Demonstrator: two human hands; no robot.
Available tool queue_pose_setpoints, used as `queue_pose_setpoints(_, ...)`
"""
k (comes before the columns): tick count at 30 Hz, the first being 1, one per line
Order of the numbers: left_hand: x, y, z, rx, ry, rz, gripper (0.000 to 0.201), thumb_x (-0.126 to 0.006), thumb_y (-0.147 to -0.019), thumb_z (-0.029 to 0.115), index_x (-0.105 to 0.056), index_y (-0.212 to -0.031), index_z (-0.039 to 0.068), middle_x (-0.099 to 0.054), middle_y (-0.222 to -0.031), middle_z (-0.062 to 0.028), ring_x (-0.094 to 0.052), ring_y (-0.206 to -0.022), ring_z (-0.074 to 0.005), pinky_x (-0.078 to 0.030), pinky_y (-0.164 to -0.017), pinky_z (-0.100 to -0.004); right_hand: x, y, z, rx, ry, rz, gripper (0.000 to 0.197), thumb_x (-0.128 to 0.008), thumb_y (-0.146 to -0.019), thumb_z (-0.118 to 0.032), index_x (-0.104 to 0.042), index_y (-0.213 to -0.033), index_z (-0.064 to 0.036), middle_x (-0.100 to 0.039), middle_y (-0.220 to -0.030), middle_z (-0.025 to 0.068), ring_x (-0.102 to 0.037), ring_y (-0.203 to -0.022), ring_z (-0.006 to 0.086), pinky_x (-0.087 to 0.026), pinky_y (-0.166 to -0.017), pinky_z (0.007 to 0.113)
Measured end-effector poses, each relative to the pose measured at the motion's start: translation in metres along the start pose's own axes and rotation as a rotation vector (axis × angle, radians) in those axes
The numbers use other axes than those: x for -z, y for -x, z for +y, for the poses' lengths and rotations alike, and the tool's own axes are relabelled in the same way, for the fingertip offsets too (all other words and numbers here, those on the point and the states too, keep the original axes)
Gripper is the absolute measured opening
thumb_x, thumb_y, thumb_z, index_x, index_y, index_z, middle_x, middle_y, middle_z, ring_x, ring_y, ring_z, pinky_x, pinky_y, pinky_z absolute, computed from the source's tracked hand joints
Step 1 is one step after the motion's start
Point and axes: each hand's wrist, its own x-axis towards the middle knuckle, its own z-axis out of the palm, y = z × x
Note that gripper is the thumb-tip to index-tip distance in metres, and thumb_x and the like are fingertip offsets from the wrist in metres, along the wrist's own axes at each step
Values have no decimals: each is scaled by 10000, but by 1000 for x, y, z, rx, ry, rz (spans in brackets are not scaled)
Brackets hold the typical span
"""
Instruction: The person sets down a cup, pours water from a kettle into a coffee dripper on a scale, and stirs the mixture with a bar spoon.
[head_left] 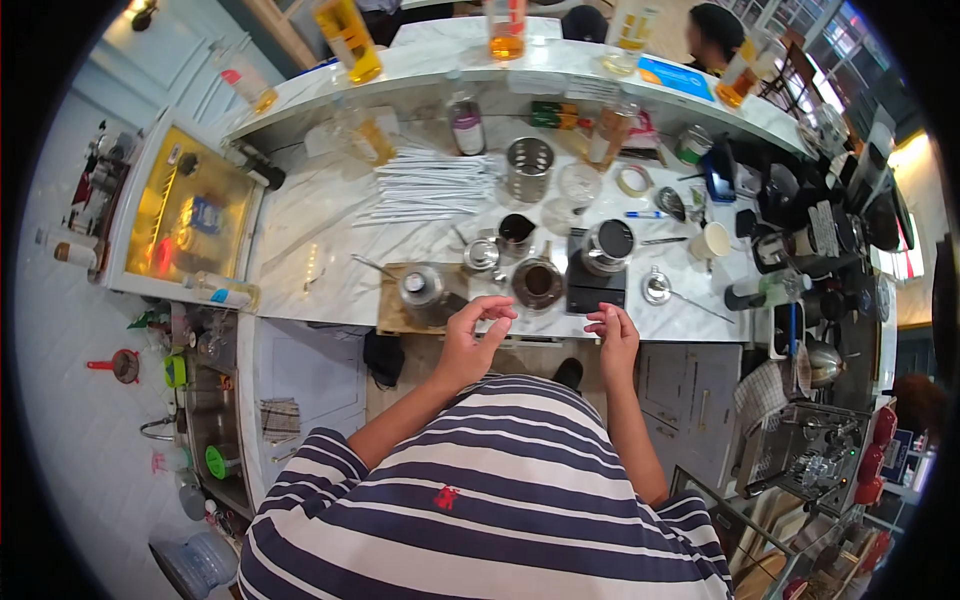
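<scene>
Striped shirt; hands apart; kettle pointing spout leftward.

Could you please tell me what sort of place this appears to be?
Probably a café or coffee bar: what looks like an espresso machine stands at right, straw-like white sticks lie on the counter, and bottles of amber liquid line its raised ledge.

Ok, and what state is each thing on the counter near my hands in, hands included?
left hand: open, holding nothing
right hand: open, holding nothing
round glass vessel: upright, dark contents
small pitcher: dark contents
black scale: loaded, container on top
perforated metal cylinder: upright
white straws: loosely piled
blue pen: lying down
</scene>
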Motion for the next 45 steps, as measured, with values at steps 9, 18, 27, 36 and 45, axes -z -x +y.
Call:
queue_pose_setpoints(9, -148, -17, -15, 57, 17, -154, 283, -641, -1042, 110, -634, -1301, -3, -697, -1107, -83, -648, -1060, -151, -501, -994, -325, 165, -73, -13, -446, -208, 385, 300, -632, -1059, -314, -641, -1252, -84, -672, -948, 54, -613, -704, 159, -515, -665, 331)
queue_pose_setpoints(18, -217, -7, -15, 166, 66, 8, 269, -650, -1031, 107, -664, -1279, 4, -715, -1065, -73, -640, -980, -124, -501, -926, -290, 198, -154, -4, -722, -276, 602, 306, -656, -1047, -384, -618, -864, -142, -529, -656, -59, -443, -531, 100, -462, -565, 326)
queue_pose_setpoints(27, -234, -7, -13, 186, 5, 5, 276, -614, -1053, 82, -623, -1318, 4, -703, -1118, -94, -654, -1055, -153, -513, -989, -320, 196, -174, 7, -593, -261, 746, 230, -633, -965, -154, -578, -790, -15, -542, -650, 48, -456, -466, 152, -420, -458, 328)
queue_pose_setpoints(36, -231, -11, -17, 227, -28, -58, 284, -623, -1054, 91, -627, -1325, 8, -697, -1120, -78, -645, -1054, -145, -507, -967, -314, 201, -139, -15, -358, -300, 571, 210, -626, -1012, -213, -608, -889, -44, -562, -678, 20, -489, -496, 126, -477, -520, 285)
queue_pose_setpoints(45, -186, -22, -47, 188, -27, 92, 288, -671, -1027, 127, -662, -1299, 32, -729, -1035, -45, -659, -960, -104, -510, -873, -269, 153, -112, -95, -29, -289, 414, 239, -629, -1056, -196, -672, -958, 18, -658, -774, 68, -599, -654, 134, -510, -622, 267)
